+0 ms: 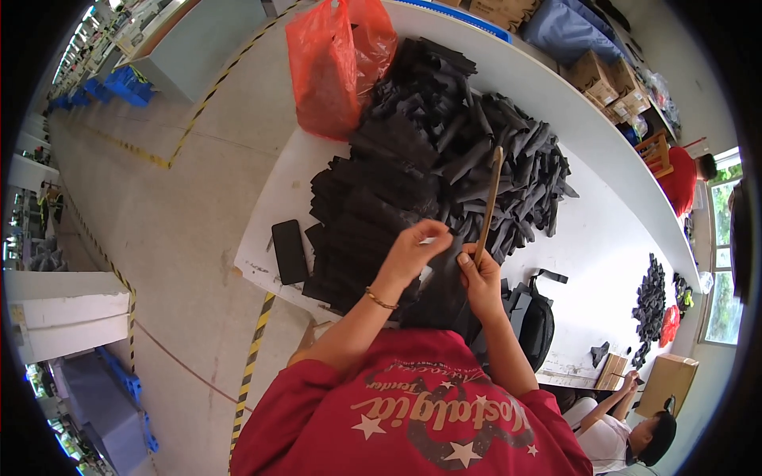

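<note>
My right hand (482, 282) is closed around a long, thin brown stick (493, 190), which points up and away from me over the table. Below its thumb hangs a black fabric piece (440, 297), close against my body. My left hand (418, 252), with a bracelet at the wrist, is held just left of it, fingers curled in and thumb near the fingertips. Whether anything small is pinched there I cannot make out. Beyond both hands spreads a large heap of black fabric pieces (373, 198), some flat in layers, others loosely curled.
A red plastic bag (321, 75) stands at the far left of the white table (591, 262). A black phone (290, 252) lies near the left edge. A black bag (540, 327) is right of me. Farther right, a person (623, 428) sits by another black pile (650, 297).
</note>
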Motion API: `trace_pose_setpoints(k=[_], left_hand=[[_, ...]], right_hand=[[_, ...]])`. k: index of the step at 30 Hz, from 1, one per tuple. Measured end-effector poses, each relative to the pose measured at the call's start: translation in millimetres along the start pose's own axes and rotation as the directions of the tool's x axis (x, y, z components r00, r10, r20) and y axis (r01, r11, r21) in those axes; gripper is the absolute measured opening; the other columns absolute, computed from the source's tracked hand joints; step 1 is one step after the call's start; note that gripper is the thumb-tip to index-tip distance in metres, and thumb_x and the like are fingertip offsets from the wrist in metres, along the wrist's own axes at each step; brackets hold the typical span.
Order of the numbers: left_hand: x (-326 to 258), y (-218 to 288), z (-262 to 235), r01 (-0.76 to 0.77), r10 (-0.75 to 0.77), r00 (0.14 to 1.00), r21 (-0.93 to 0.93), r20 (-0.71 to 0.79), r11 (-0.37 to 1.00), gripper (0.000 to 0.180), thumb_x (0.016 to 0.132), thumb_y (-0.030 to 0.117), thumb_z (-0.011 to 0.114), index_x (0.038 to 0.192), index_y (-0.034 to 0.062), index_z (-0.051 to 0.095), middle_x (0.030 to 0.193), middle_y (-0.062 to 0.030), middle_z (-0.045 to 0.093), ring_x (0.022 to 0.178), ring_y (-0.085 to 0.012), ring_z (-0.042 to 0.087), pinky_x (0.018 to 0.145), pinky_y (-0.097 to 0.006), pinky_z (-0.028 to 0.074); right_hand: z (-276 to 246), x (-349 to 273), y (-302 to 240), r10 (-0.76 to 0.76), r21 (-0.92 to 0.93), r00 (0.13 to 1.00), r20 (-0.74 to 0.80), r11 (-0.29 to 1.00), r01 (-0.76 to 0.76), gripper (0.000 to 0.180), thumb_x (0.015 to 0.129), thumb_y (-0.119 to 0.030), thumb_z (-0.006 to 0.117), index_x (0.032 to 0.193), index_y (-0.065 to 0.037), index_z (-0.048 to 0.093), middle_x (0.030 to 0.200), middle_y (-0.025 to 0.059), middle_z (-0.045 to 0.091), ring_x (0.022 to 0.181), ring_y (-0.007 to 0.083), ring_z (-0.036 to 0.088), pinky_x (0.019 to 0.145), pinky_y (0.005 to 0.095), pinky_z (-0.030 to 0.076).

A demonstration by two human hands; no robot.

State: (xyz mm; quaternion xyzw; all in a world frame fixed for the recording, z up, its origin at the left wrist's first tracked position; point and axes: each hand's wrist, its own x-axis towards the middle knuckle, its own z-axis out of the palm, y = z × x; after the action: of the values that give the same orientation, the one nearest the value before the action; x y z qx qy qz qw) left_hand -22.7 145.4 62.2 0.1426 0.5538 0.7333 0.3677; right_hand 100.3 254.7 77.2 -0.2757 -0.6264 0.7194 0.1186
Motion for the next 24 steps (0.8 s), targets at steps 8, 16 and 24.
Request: trace_pose_setpoints(k=[8,16,24], left_hand=[[3,15,-64,-0.279,0.132,0.868,-0.25,-0.479,0.927,0.029,0.096,0.031,0.056,0.102,0.0033,0.064,0.086,-0.0043,0.066,0.08,-0.0112,0.062,0.069,-0.023,0.048],[-66,-1,-98,-0.224,0.311,0.95,0.75,0.027,0.622,0.008,0.076,0.006,0.069,0.084,0.0069,0.067,0.076,-0.0052,0.061,0.069,-0.0195,0.058,0.062,-0.028,0.047],[-53,-55,-57,-0.487,0.402,0.83,0.853,0.386,0.186,0.01,0.069,0.009,0.071,0.076,0.007,0.065,0.082,-0.0016,0.054,0.086,-0.0215,0.053,0.072,-0.032,0.045]], right_hand=[[-28,29,-31,-0.193,-0.341,0.98,-0.055,0.926,0.163,0.02,0.094,-0.025,0.058,0.092,-0.005,0.059,0.066,-0.0028,0.05,0.052,0.0053,0.047,0.048,0.0219,0.037],[-63,84,-94,-0.387,-0.56,0.888,-0.247,0.805,0.195,0.049,0.098,-0.046,0.043,0.107,-0.002,0.061,0.068,-0.001,0.054,0.055,0.0056,0.035,0.049,0.0221,0.028],[-69,-7,14,-0.096,-0.595,0.994,-0.043,0.802,0.051,0.021,0.095,-0.015,0.055,0.104,0.001,0.063,0.067,-0.0022,0.053,0.062,0.0049,0.048,0.054,0.0227,0.038]])
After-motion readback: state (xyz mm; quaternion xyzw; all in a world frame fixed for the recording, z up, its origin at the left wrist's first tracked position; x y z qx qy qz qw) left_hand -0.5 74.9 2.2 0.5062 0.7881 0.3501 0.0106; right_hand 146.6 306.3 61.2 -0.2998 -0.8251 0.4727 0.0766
